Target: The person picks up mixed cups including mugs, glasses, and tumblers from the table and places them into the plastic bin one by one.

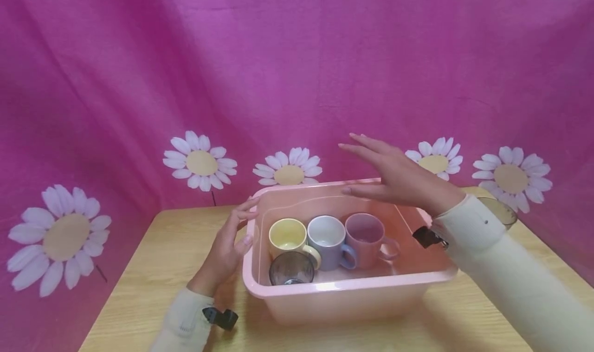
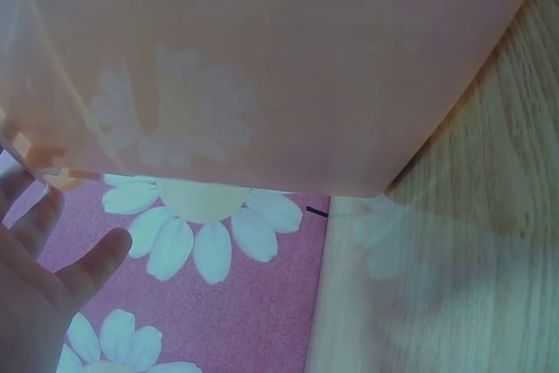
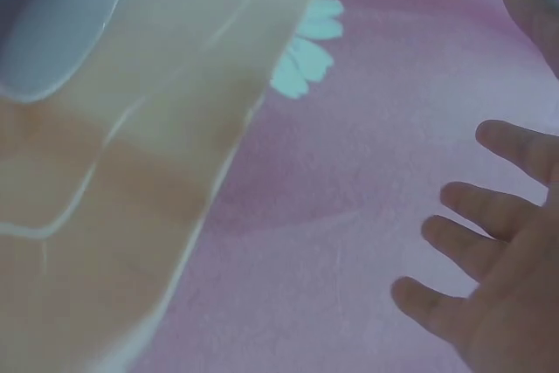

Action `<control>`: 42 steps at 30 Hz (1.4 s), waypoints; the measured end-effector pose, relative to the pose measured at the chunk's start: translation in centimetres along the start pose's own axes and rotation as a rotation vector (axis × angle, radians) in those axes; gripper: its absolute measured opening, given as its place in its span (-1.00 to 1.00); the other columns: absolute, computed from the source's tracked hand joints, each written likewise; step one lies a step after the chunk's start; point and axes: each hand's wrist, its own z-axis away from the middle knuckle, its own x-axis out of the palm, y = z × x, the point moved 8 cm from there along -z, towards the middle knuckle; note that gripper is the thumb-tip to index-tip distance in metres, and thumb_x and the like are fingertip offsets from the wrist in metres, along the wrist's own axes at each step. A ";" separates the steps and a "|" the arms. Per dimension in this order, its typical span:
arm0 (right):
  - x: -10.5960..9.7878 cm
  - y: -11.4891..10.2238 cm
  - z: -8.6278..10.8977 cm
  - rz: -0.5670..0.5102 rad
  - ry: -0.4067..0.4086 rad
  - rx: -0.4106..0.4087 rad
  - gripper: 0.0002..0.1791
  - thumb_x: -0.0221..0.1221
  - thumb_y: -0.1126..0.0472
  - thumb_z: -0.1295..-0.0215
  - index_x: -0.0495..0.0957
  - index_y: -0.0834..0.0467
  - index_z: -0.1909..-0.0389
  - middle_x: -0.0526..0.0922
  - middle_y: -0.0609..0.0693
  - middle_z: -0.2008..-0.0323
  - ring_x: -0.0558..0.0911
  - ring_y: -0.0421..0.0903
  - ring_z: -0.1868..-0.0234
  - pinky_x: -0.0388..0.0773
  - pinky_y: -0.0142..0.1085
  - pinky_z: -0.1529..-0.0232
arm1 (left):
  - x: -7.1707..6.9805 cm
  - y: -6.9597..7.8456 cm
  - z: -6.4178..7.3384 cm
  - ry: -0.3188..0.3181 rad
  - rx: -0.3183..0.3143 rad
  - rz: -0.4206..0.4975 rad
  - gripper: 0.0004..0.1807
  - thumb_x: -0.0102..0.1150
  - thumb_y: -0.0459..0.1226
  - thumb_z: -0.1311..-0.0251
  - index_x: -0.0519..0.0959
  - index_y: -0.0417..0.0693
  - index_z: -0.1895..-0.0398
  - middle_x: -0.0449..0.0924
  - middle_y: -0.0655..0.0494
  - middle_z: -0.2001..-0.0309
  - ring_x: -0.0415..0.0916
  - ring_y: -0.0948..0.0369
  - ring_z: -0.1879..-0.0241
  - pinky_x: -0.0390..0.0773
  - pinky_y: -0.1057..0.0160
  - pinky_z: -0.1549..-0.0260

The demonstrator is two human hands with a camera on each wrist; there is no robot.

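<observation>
A pink plastic tub (image 1: pixel 343 303) stands on the table. Inside it, side by side, are a yellow mug (image 1: pixel 284 249), a blue-grey mug (image 1: pixel 325 256) with a white inside and a pink mug (image 1: pixel 364 254), handles to the right. A dark see-through glass (image 1: pixel 291 269) sits in front of the yellow mug. My left hand (image 1: pixel 227 251) rests against the tub's left rim; in the left wrist view its thumb and fingers (image 2: pixel 96 268) look straight. My right hand (image 1: pixel 399 177) is raised over the tub's back right, fingers spread, holding nothing.
Partly hidden behind my right forearm, a clear glass dish (image 1: pixel 498 212) stands at the table's right. The wooden table (image 1: pixel 171 254) meets a pink curtain (image 1: pixel 297 84) with printed daisies at the back. The tub's right part holds no mugs.
</observation>
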 end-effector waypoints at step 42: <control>-4.4 7.9 9.0 -0.209 0.136 0.351 -0.13 0.35 0.03 -0.13 0.14 -0.35 -0.42 0.16 0.06 -0.44 0.18 0.29 -0.38 0.14 0.42 -0.15 | 0.0 -0.1 0.1 0.000 0.004 0.017 -0.58 -0.08 -0.23 -0.18 0.34 -0.13 -0.13 0.20 0.06 -0.43 0.02 0.07 -0.46 0.26 -0.28 -0.20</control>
